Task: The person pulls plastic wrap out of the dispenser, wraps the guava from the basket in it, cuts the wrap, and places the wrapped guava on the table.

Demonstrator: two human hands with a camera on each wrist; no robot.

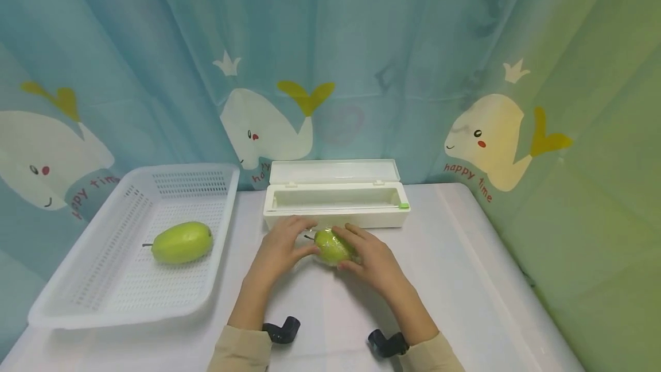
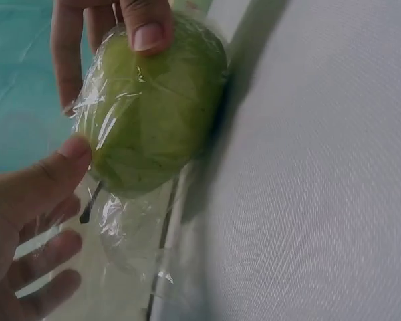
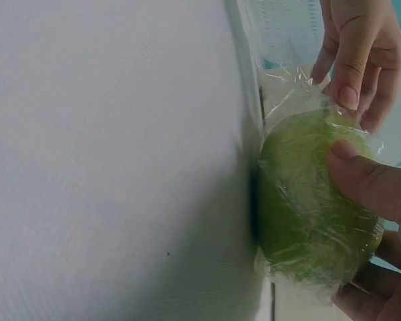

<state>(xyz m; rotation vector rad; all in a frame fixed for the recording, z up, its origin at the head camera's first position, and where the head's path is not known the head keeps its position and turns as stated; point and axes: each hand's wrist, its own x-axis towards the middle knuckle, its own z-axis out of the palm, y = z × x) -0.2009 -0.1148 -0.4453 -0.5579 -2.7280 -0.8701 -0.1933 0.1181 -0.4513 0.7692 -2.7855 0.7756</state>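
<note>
A green pear (image 1: 333,247) in clear plastic wrap (image 2: 120,221) lies on the white table, its dark stem (image 2: 90,202) pointing left. My right hand (image 1: 374,257) holds the pear's right end, thumb on the near side and fingers around the far side, as the right wrist view shows. At the stem end is my left hand (image 1: 281,248). Its thumb (image 2: 57,167) touches the wrapped pear, while the other fingers are spread apart behind the stem. Loose film hangs past the stem. Whether those fingers touch the film, I cannot tell.
Just behind my hands stands a white wrap dispenser box (image 1: 335,220), its lid (image 1: 334,171) raised. A white plastic basket (image 1: 129,297) on the left holds an unwrapped green pear (image 1: 182,243). A whale-print curtain (image 1: 361,33) hangs behind the table (image 1: 465,280).
</note>
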